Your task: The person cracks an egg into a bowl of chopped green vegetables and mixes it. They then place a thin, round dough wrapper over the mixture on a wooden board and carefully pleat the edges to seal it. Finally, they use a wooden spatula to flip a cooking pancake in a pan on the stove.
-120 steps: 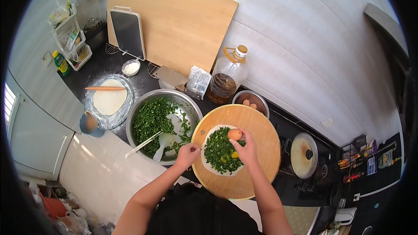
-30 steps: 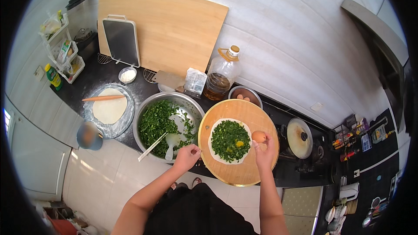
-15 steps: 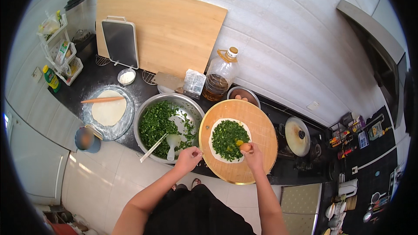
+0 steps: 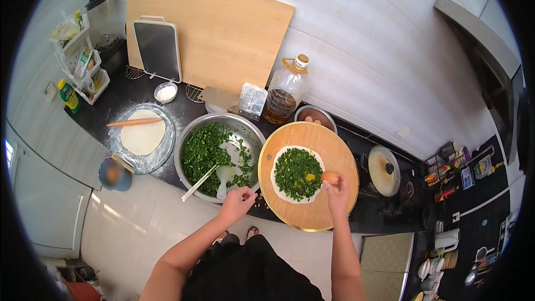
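head view: far left, green bottle [image 4: 68, 98], label illegible. blue bin [image 4: 120, 181], contents blurred. steel bowl [image 4: 246, 135] of chopped greens [image 4: 203, 153]. left hand [image 4: 237, 205] near bowl, fingertips close; cannot tell whether anything pinched. silver packet [image 4: 253, 100], print too small. dough round [image 4: 280, 192] on wooden board [image 4: 341, 156], centre hidden under greens, yellow patch [image 4: 310, 177]. egg bowl [image 4: 329, 120] partly hidden behind board. brown egg [image 4: 330, 176] above board, beside dough; right hand [image 4: 337, 196] clasping it, underside covered. far right, packages [image 4: 440, 175] unreadable; range hood [image 4: 484, 42] lost in dark rim.

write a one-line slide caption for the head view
Right hand holds a brown egg over a round wooden board, where chopped greens top a dough round.
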A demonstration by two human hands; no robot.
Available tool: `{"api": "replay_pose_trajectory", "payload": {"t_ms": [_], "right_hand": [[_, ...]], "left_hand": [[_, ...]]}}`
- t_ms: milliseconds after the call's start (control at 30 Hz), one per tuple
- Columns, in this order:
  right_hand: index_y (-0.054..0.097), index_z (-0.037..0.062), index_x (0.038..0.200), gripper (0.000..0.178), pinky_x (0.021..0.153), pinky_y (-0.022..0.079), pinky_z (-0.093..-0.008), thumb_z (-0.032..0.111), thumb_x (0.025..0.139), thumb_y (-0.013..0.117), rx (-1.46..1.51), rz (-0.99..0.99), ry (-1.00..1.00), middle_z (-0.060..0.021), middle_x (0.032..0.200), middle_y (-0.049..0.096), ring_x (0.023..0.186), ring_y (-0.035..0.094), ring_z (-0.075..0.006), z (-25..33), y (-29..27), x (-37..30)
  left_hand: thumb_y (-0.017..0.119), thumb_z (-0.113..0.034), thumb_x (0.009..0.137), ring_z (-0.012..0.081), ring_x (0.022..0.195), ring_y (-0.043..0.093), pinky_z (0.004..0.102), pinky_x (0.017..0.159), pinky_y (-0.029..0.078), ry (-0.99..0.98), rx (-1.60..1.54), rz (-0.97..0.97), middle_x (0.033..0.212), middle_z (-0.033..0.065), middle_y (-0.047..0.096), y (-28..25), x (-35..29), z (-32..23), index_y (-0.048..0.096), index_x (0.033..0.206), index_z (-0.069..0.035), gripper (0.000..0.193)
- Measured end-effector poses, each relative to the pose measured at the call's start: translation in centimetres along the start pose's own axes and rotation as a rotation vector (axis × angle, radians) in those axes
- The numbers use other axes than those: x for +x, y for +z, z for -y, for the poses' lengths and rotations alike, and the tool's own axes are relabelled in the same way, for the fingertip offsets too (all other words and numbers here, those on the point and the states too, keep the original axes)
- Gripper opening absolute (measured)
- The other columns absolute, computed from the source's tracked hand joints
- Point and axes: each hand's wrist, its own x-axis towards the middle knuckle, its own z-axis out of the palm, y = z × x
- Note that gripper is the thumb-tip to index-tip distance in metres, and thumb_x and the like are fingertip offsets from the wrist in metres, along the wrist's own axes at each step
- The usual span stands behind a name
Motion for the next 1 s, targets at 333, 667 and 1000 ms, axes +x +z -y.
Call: {"api": "replay_pose_trajectory", "payload": {"t_ms": [333,667,1000], "right_hand": [[0.054,0.0002,0.114,0.045,0.08,0.045,-0.0301,0.013,0.076,0.076,-0.137,0.118,-0.012,-0.0089,0.097,0.059,0.087,0.054,-0.0183,-1.9,-0.5,0.8],[0.053,-0.0001,0.117,0.051,0.085,0.045,-0.0333,0.013,0.074,0.076,-0.238,0.292,0.081,-0.0118,0.108,0.059,0.092,0.056,-0.0229,-2.9,-0.4,-0.3],[0.052,0.0005,0.117,0.043,0.08,0.048,-0.0319,0.005,0.079,0.071,-0.441,0.248,-0.122,-0.0077,0.103,0.062,0.091,0.061,-0.0206,-6.0,0.1,-1.1]], "left_hand": [[0.067,-0.014,0.081,0.0166,0.063,0.057,0.0303,0.06,0.046,0.018,-0.005,-0.152,0.07,0.0105,0.062,0.7,-1.6,0.1,0.064,0.082,0.001,0.015],[0.063,-0.006,0.082,0.0109,0.071,0.059,0.0271,0.068,0.049,-0.046,0.041,-0.193,0.078,0.0076,0.067,0.3,-5.5,-1.4,0.062,0.083,0.003,0.008],[0.063,-0.006,0.083,0.0106,0.073,0.059,0.0276,0.069,0.049,-0.061,-0.012,-0.272,0.081,0.0076,0.068,-0.8,-8.5,-1.5,0.063,0.083,0.002,0.008]]}}
